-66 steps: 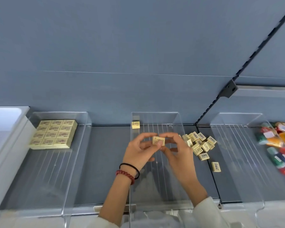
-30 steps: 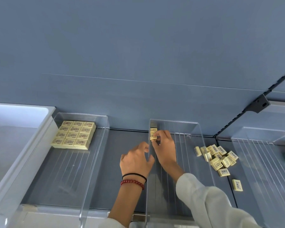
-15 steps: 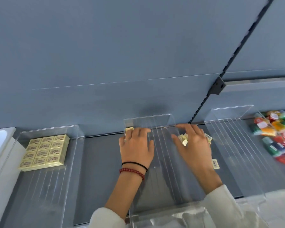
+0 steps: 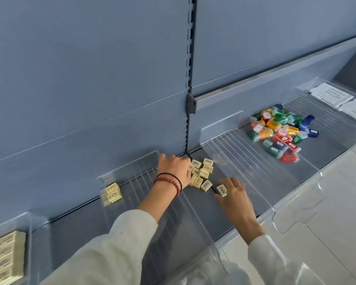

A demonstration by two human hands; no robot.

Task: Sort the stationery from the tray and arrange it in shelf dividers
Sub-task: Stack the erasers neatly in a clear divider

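Left hand (image 4: 174, 167) rests on the edge of the loose eraser pile (image 4: 202, 171) on the shelf (image 4: 203, 219). Its fingers are hidden, so its grip cannot be told. Right hand (image 4: 235, 199) lies flat with straight fingers, touching a barcode-labelled eraser (image 4: 222, 190). Two printed erasers (image 4: 111, 194) sit in the middle divider (image 4: 136, 182); their wording is unreadable.

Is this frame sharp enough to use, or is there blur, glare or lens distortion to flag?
Head view: light is even and soft, shadows faint; the right hand is slightly motion-blurred, the eraser pile sharp enough to show barcodes. Head view: the wide, tilted lens leaves the shelf rail steeply slanted; the clear divider carries pale reflections, no harsh glare.
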